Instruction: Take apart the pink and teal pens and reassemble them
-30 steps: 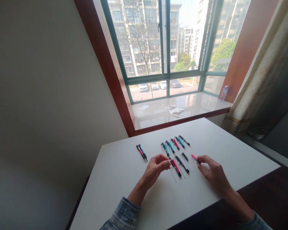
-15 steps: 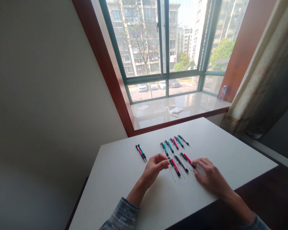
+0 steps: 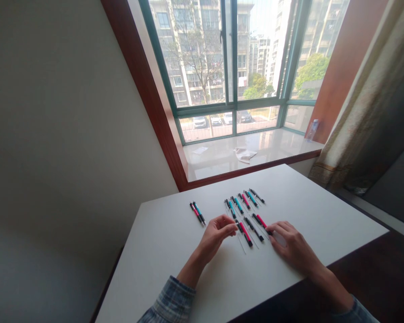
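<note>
My left hand (image 3: 217, 234) is just left of the front row of pen parts, thumb and forefinger pinched together. A tiny pale bit shows at its fingertips, too small to name. My right hand (image 3: 291, 242) has its fingertips on the black lower end of a red pen barrel (image 3: 261, 220), at the right of that row. Between the hands lie another red pen barrel (image 3: 245, 233), a black pen barrel (image 3: 256, 232) and thin refills. Behind them is a row of several pens in parts, among them a blue barrel (image 3: 239, 206).
Two assembled pens, one red (image 3: 195, 212) and one blue (image 3: 199, 211), lie side by side to the left on the white table (image 3: 161, 251). Beyond the table, a crumpled cloth (image 3: 245, 155) and a clear bottle (image 3: 312, 130) are on the windowsill.
My right hand has shifted slightly left, and the red barrel's end with it. The left hand keeps its pinch in nearly the same place.
</note>
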Demonstrator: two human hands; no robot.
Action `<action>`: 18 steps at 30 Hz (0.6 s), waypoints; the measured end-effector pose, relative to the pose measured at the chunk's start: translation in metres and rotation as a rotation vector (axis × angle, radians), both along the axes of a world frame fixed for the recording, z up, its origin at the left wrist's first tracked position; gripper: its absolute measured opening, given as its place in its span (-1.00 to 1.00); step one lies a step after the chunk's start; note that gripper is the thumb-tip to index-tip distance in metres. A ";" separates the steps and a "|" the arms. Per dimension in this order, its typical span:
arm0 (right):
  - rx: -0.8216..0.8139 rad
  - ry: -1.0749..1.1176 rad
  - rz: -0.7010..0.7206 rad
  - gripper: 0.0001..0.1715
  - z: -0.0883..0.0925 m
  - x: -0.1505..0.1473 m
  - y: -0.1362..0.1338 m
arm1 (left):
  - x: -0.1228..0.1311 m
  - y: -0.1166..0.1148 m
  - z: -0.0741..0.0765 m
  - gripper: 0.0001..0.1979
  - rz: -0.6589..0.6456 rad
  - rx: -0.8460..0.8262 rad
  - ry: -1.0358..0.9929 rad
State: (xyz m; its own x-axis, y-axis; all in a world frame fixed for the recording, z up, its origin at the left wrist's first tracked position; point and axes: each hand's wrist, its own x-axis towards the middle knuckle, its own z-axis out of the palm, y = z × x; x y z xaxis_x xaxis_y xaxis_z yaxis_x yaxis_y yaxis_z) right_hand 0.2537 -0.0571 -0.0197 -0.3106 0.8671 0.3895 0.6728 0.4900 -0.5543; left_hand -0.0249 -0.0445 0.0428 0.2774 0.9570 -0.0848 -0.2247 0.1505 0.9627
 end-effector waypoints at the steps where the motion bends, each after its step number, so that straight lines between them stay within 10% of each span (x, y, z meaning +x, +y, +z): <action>1: 0.008 0.007 -0.002 -0.78 -0.001 0.000 0.000 | 0.000 0.000 -0.001 -0.74 -0.002 0.004 -0.001; 18: 0.016 0.515 0.085 -0.86 0.047 -0.090 -0.027 | 0.001 -0.002 -0.005 -0.78 -0.155 0.070 -0.013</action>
State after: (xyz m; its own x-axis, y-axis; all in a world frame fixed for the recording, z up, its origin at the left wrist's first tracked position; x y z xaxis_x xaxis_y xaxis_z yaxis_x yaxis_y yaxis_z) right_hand 0.1635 -0.0838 0.0275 -0.1440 0.8396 0.5237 0.2723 0.5424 -0.7948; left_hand -0.0243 -0.0461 0.0380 0.4231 0.9060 -0.0152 -0.2162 0.1172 0.9693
